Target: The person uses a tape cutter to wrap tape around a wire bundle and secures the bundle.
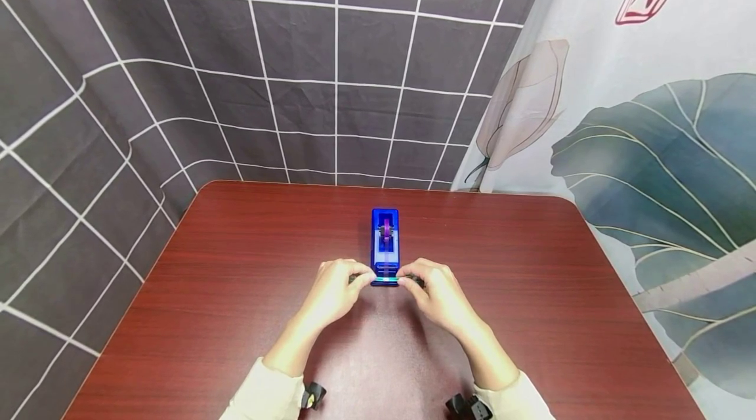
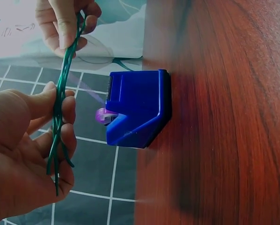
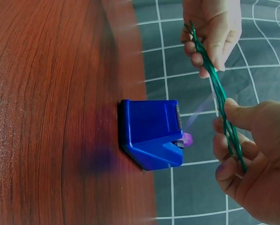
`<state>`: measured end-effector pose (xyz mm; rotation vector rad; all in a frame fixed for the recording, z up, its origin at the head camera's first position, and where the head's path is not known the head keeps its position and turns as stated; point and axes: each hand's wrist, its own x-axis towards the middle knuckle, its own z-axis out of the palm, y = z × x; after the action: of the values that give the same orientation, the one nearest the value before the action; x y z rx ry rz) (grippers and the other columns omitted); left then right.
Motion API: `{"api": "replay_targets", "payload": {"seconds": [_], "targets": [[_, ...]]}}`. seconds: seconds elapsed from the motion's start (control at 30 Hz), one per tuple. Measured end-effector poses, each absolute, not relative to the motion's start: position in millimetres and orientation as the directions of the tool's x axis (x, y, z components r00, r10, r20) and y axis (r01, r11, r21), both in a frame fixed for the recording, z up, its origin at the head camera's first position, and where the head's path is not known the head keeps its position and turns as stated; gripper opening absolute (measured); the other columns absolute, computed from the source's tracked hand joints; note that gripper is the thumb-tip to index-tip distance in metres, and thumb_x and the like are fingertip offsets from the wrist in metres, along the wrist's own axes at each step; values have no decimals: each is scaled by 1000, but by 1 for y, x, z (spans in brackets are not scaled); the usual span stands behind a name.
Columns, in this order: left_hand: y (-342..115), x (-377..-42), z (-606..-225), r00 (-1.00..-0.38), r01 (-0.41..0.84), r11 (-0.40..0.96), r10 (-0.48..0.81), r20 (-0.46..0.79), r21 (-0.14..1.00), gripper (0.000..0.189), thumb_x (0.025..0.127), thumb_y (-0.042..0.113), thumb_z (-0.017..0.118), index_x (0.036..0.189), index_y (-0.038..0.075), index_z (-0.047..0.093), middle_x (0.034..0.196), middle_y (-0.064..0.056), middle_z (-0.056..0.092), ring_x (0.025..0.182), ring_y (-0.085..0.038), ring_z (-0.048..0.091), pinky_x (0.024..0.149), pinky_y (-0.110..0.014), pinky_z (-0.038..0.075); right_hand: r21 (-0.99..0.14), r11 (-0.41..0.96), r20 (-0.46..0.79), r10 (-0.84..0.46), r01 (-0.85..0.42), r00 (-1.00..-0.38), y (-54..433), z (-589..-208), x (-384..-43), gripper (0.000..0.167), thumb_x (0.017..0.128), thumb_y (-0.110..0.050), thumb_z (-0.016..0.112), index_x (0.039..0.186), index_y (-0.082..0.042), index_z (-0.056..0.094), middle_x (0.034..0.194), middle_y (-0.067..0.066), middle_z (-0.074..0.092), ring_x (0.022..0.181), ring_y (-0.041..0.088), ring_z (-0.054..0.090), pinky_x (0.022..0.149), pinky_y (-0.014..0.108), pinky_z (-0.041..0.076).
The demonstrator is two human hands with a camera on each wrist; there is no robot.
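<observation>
A bundle of thin green strands (image 2: 60, 91) is stretched between both hands, its loose ends splayed out past the fingers. My left hand (image 1: 333, 290) pinches it on one side between thumb and fingers. On the other side, my right hand (image 1: 440, 293) grips it the same way. Just beyond the bundle stands a blue tape dispenser (image 1: 386, 258), holding a small purple roll (image 1: 386, 230). From that roll a see-through purple tape strip (image 2: 87, 89) runs toward the middle of the bundle, and its end overlaps the strands in the wrist views.
The dispenser stands on a reddish-brown wooden table (image 1: 266, 230) with rounded far corners. Behind it hangs a dark grey curtain (image 1: 295, 46) with white grid lines. To the right is a pale curtain (image 1: 531, 144) with leaf prints.
</observation>
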<state>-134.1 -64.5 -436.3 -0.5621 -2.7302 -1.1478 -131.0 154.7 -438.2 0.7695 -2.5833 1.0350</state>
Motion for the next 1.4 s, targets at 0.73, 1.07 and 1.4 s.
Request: {"api": "replay_targets", "payload": {"seconds": [0.73,1.07,1.4], "targets": [[-63,-133,-438,-864,499,691,346,367,523,5,91,17,75,87,16,78,80,5,69,80,-17,62,80,-43,39,-535,698,358,-323,-476,-876,151,-438,-129,4,91,-9,74,93,-9,78,86,-4,72,73,7,62,67,31,52],[-63,-132,-439,-839,530,703,351,417,474,6,89,19,76,85,16,77,80,7,67,80,-16,61,79,-41,39,-531,709,384,-286,-464,-878,149,-437,-128,5,88,-7,76,90,-11,78,86,-5,72,72,7,61,64,30,49],[-62,-132,-439,-843,522,722,352,407,455,5,88,19,78,84,16,76,81,8,68,81,-15,62,79,-39,38,-536,705,390,-280,-464,-877,148,-440,-128,5,90,-8,75,88,-13,77,88,-5,72,70,7,59,63,27,48]]}}
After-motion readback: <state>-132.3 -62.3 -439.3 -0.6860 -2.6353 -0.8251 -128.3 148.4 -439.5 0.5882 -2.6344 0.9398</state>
